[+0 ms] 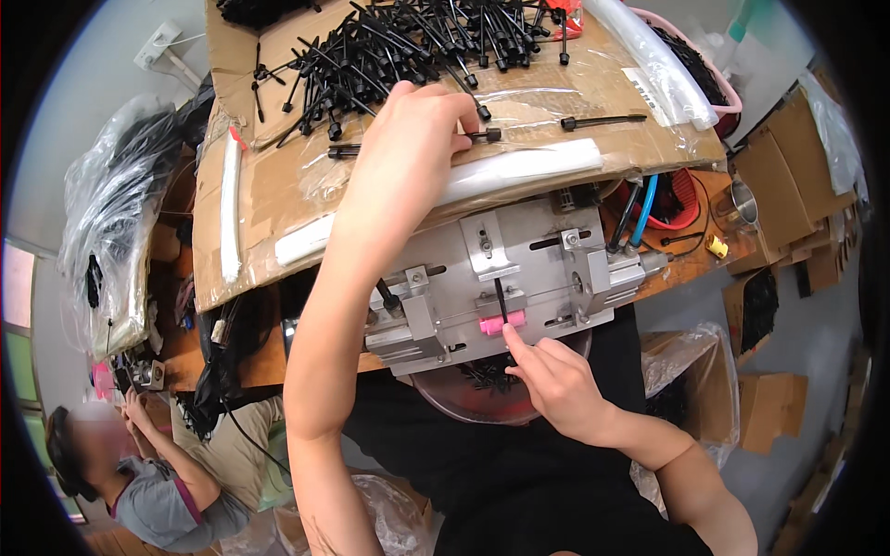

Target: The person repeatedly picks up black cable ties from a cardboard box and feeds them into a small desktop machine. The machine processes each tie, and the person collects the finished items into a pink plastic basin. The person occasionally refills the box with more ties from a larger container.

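Note:
My left hand (413,130) reaches over the cardboard (519,125), thumb and fingers closed around a black plastic rod with a knobbed end (489,135). The rest of that rod is hidden behind the hand. Just beyond lies a heap of similar black rods (399,51). My right hand (565,389) is at the metal fixture (547,269), index finger stretched out and the other fingers partly curled. Its fingertip touches or nearly touches a pink block (502,322), where a thin black rod (502,298) sits across the fixture's middle.
A single black rod (603,121) lies right of my left hand. White plastic-wrapped strips (519,171) edge the cardboard. Under the fixture is a clear bowl (482,398) with black pieces. Blue and black hoses (646,208) rise at right. A co-worker (176,491) sits at lower left.

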Demonstrator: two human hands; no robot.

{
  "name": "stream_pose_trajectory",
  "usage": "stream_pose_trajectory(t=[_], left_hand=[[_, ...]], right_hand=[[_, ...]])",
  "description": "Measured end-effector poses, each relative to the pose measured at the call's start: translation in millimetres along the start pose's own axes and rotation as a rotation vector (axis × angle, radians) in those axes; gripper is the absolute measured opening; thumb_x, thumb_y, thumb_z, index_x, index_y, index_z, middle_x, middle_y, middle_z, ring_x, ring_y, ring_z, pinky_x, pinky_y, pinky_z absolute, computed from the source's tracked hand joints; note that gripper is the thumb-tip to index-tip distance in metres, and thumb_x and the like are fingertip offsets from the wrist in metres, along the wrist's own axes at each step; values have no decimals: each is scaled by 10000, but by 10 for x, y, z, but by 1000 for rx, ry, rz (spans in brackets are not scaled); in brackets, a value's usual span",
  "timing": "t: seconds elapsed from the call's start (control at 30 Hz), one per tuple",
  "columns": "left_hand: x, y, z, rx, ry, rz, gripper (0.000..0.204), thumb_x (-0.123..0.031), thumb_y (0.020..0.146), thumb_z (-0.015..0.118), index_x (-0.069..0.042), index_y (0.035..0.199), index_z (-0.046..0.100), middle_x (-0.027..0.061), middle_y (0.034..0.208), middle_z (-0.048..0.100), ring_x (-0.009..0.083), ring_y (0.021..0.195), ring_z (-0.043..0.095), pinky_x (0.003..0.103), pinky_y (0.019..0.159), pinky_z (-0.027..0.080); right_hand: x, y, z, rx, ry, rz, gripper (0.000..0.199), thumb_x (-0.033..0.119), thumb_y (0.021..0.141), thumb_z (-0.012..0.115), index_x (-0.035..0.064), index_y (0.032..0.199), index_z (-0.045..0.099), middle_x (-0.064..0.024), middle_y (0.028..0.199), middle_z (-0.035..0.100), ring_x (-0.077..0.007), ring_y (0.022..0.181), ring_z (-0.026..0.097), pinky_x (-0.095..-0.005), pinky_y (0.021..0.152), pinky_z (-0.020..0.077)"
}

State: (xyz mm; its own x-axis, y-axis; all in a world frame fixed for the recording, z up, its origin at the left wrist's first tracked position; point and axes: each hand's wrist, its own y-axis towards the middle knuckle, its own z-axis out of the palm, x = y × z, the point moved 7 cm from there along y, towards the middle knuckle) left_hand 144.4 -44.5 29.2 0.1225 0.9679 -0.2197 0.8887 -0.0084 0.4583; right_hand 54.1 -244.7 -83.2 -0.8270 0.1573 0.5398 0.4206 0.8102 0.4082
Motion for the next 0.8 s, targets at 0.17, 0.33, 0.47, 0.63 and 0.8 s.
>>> stream_pose_trajectory(t=[0.17,0.33,0.47,0.63,0.8], left_hand=[[-119,-97,-8,43,-148,1,137,-105,856,664,-13,949,625,135,886,571,321,808,560,397,756,467],[-364,-97,99,-60,135,-33,273,-250,907,645,11,922,569,153,896,565,323,858,573,406,726,463],[-337,-222,7,-175,127,-121,253,-231,874,681,4,908,593,143,892,553,314,876,561,390,749,465],[-573,-649,-548,-219,-135,-229,136,-56,799,716,-17,919,667,118,924,558,246,854,567,357,722,475],[-971,-1726,-140,-253,-194,-326,434,121,704,716,-61,1097,703,109,952,599,226,827,561,350,711,507]], right_hand=[[-15,9,-25,82,-37,-5,582,-40,757,657,-125,1309,490,-91,745,510,-225,713,516,-335,640,472],[48,194,-302,166,-88,-82,460,79,793,692,-69,1213,576,-73,767,536,-217,736,536,-317,638,468],[-112,959,-1076,-251,-453,-92,259,37,785,714,17,1039,669,-102,748,644,-261,679,623,-348,585,487],[-1094,1688,-1432,-1,-431,-56,150,160,836,678,53,940,666,-160,766,664,-349,756,650,-444,656,497],[-956,1697,-1481,-160,83,43,159,116,855,690,12,975,689,-101,781,700,-139,670,645,-282,584,505]])
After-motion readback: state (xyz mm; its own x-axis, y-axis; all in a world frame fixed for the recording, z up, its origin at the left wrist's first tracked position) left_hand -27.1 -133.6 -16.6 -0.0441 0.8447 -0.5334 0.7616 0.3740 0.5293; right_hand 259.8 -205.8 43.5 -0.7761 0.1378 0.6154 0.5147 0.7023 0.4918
